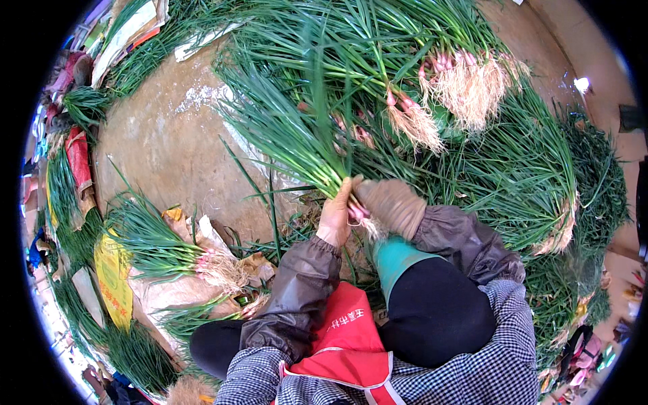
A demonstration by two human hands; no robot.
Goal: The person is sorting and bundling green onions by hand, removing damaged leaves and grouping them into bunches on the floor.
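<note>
Across a scuffed brown floor [162,155] with whitish smears on its far part, heaps of green onions [520,179] spread far and right, seen from the head camera. At the scene's middle, a person's left hand [334,219] pinches a bunch of green onions [287,138] low on the stems, its leaves pointing far and left, its pink bulbs and pale roots toward the person. The right hand [391,202], in a brown glove, is beside the bulbs; its fingers are blurred, and whether they pinch cannot be told. To the left, another rooted bunch [169,250] lies over brown paper [152,297]. White printed characters cross a red apron [347,320] near the person's lap; dark print marks a yellow sack [113,280] at left, too small to read.
</note>
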